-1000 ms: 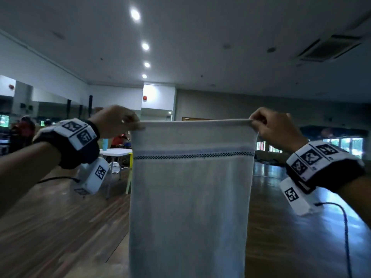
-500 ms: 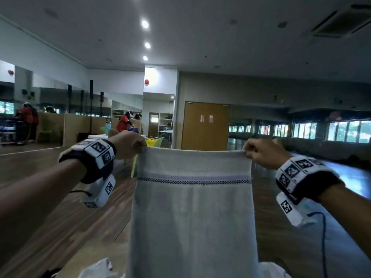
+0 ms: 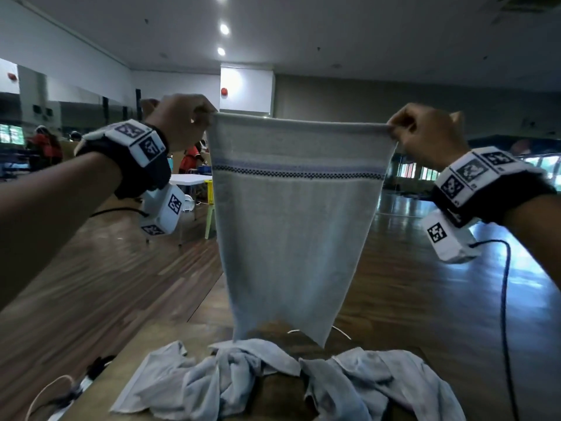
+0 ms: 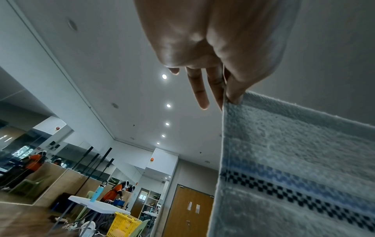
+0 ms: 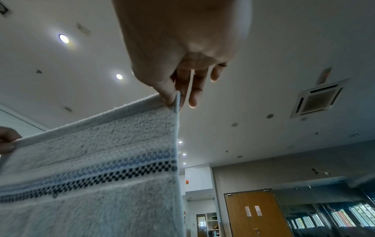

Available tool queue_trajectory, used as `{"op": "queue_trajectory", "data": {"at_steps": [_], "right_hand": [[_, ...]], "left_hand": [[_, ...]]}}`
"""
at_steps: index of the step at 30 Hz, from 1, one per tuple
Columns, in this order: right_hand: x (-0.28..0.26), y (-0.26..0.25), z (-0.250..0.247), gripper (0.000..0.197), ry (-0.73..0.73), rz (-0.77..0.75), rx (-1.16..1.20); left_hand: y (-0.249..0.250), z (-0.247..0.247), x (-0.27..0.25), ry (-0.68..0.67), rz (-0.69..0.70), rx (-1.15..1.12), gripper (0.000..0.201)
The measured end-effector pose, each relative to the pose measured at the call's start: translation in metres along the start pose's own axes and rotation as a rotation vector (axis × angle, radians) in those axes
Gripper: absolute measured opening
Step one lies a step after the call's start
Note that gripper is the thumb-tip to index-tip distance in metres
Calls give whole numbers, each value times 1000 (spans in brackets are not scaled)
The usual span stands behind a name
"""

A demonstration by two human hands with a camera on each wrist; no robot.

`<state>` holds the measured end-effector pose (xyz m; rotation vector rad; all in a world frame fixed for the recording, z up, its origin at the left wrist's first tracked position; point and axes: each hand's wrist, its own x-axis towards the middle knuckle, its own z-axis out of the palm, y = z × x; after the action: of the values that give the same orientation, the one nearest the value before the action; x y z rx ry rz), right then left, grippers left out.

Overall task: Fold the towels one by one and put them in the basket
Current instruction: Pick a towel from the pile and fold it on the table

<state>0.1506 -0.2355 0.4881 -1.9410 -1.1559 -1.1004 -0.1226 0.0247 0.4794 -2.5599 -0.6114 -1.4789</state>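
We hold one pale striped towel (image 3: pixel 296 214) up by its two top corners so that it hangs flat and open, likely ready for its first fold. The left hand (image 3: pixel 179 120) and right hand (image 3: pixel 425 135) each pinch a corner between thumb and fingers (image 4: pixel 233 89). Below, a heap of crumpled towels (image 3: pixel 273 378), too tangled to count, lies on the tabletop (image 3: pixel 379 326). Our basket is not identifiable.

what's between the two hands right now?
Only the held towel's top hem, stretched taut from left hand to right hand; each pinches a corner. Clearest in the head view.
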Motion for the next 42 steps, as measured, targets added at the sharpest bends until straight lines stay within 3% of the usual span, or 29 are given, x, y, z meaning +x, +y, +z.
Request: {"op": "queue_trajectory", "data": {"at_steps": [8, 13, 16, 18, 22, 25, 28, 32, 39, 42], "right_hand": [[-36, -3, 5, 10, -196, -65, 7], [-49, -8, 13, 12, -246, -69, 28], [-71, -8, 26, 10, -345, -76, 87], [-105, -3, 41, 11, -463, -75, 149], [-217, 22, 98, 24, -750, -48, 150], [-306, 30, 137, 15, -943, -21, 146], [-371, 34, 168, 17, -1024, 39, 189], [-410, 36, 201, 10, -1058, 68, 191], [-400, 30, 264, 12, -925, 22, 72], [-385, 25, 302, 2, -867, -67, -24]], "left_hand": [[-5, -10, -41, -194, 17, 39, 19], [-14, -8, -55, -255, -6, 18, 17], [-23, 4, -80, -339, 56, -37, 12], [-31, 27, -113, -447, 68, -30, 7], [-43, 89, -219, -892, -55, -63, 5], [-53, 134, -301, -1010, -46, -101, 13], [-56, 168, -357, -1010, -50, -34, 14], [-61, 204, -389, -1007, -109, 46, 13], [-70, 261, -367, -822, -178, 52, 10], [-79, 293, -345, -787, -225, 22, 14]]}}
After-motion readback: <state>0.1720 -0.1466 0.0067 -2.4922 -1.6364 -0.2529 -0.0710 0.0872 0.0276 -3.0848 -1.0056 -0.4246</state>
